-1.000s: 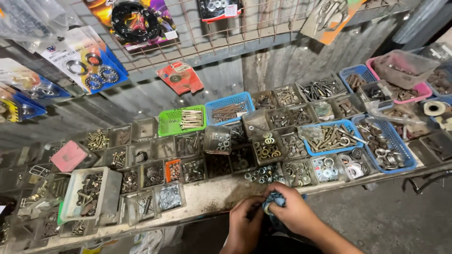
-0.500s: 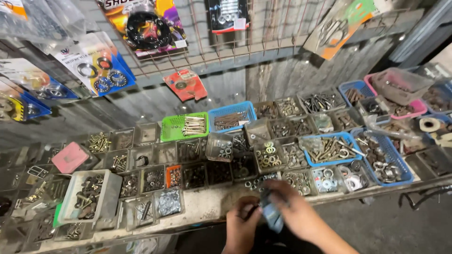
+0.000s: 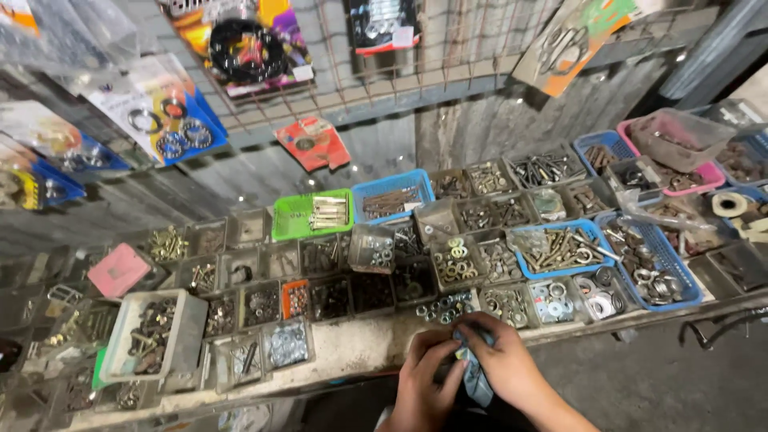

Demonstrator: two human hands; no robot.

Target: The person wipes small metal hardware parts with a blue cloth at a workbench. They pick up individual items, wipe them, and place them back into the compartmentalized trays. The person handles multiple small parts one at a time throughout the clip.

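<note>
My left hand (image 3: 424, 382) and my right hand (image 3: 506, 366) meet at the bottom middle, over the front edge of a worn bench (image 3: 352, 352). Together they pinch a small clear bluish plastic bag (image 3: 474, 376) with something small inside; what is in it cannot be made out. Just beyond my fingers sits a small tray of shiny nuts (image 3: 445, 307). Next to it stands a tray of washers (image 3: 506, 304).
Many small trays of bolts, nuts and washers cover the bench: a green tray (image 3: 290, 226), blue baskets (image 3: 392, 197), (image 3: 653, 264), a pink tray (image 3: 680, 168), a white box (image 3: 152, 334). Packaged bearings and parts hang on a wire grid (image 3: 376, 88) above.
Both hands have moved a little up and forward toward the trays, still working the small bag. The view has tilted slightly downward and left.
</note>
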